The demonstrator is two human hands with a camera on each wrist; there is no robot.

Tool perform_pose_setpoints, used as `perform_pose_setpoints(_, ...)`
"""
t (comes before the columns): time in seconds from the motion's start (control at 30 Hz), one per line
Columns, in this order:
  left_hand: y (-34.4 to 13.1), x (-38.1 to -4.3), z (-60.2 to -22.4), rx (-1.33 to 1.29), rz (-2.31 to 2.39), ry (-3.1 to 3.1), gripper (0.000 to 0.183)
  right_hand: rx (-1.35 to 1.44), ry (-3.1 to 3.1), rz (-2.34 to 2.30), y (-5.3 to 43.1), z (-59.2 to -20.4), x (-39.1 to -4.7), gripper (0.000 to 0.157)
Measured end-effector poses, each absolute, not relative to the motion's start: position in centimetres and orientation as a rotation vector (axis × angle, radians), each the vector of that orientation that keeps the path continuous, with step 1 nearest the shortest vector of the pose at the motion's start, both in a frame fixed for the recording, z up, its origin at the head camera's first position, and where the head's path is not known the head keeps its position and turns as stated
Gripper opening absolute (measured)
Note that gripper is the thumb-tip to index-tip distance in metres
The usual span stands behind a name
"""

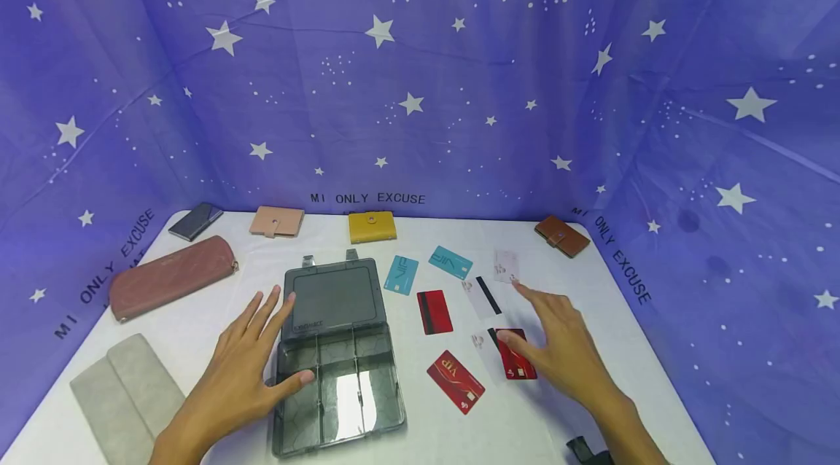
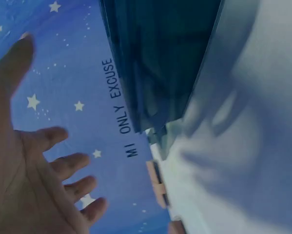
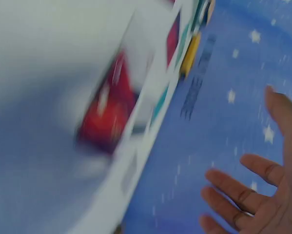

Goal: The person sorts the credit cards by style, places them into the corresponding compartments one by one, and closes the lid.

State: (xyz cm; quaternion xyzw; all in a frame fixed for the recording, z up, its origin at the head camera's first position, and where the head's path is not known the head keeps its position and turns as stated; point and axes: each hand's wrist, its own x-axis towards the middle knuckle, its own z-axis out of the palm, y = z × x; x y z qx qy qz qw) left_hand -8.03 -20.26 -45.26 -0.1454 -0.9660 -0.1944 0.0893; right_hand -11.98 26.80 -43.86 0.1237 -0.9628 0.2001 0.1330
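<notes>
Left hand (image 1: 243,366), fingers spread, was at the grey box's (image 1: 335,350) nine o'clock. Right hand (image 1: 564,348), fingers apart, was near a red card (image 1: 522,367) at three o'clock.

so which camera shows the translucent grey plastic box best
Head view: the grey plastic box shows nearly whole, dividers included. Left wrist: one section, cut off by the frame. Right wrist: at most an unclear sliver.

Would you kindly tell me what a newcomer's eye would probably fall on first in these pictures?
Most likely the purple, star-printed curtain rising behind the white table. Next would come the open grey divided box between the left hand and right hand. The bright red cards, strewn just right of the box, would probably follow.
</notes>
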Motion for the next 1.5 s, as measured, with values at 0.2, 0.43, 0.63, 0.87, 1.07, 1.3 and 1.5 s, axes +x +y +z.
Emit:
perform_pose_setpoints(0.2,-20.8,-7.0,-46.9,-0.48,-0.777,-2.879,0.105,0.526,-2.961,0.824,22.7,-45.4,-11.3,0.064)
perform_pose_setpoints(0.43,-21.3,-6.0,-47.8,-0.474,-0.889,-2.89,0.105,0.656,-3.109,0.772,20.3,-47.0,-11.4,0.061)
perform_pose_setpoints(0.63,-21.4,-5.8,-48.1,-0.411,-0.876,-2.896,0.098,0.685,-3.141,0.713,19.6,-47.4,-12.0,0.053)
perform_pose_setpoints(0.87,-21.4,-5.8,-48.1,-0.394,-0.946,-2.897,0.097,0.651,-3.129,0.863,19.5,-47.3,-12.6,0.048)
perform_pose_setpoints(1.07,-21.4,-5.9,-48.0,-0.362,-1.013,-2.922,0.097,0.572,-2.987,1.192,18.4,-46.2,-13.0,0.026)
perform_pose_setpoints(1.3,-21.3,-5.9,-47.8,-0.321,-1.041,-2.95,0.096,0.536,-2.754,1.738,15.1,-44.4,-13.1,0.019)
perform_pose_setpoints(1.5,-21.3,-5.8,-47.8,-0.334,-1.046,-2.927,0.093,0.514,-2.689,1.828,11.4,-44.8,-12.7,0.021)
